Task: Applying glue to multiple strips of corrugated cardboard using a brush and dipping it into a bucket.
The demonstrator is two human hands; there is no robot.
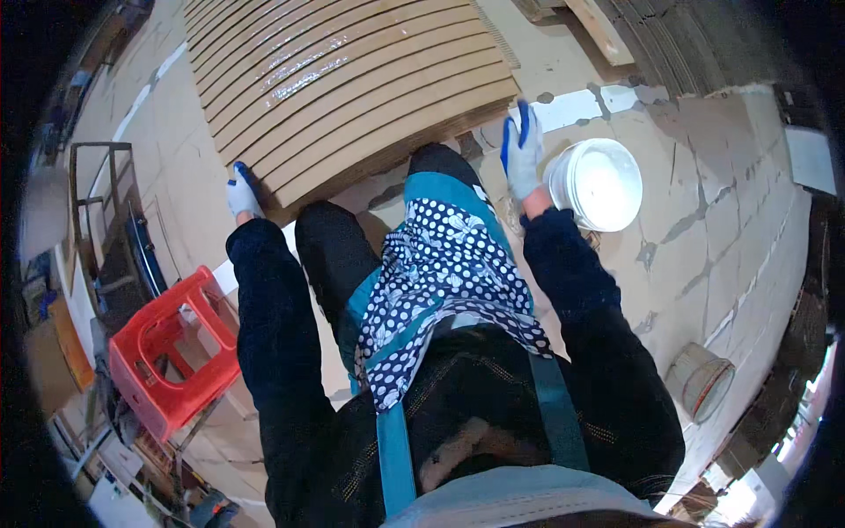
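A stack of tan cardboard sheets [370,106], fanned out in overlapping strips, lies on the floor before my knees. Wet-looking glossy streaks shine on its upper part. My left hand [243,192], in a white glove with blue coating, rests against the stack's near left corner, its fingers straight along the edge and partly hidden. At the near right corner is my right hand [523,154], gloved alike, fingers stretched out and slightly apart, holding nothing. Close to its right stands a white bucket [569,180] with white contents.
A red plastic stool [167,396] stands at my left, with a dark metal frame [99,220] beyond it. Piled grey-brown cardboard [704,44] fills the far right. A smaller tub [700,380] sits on the cracked floor at my right.
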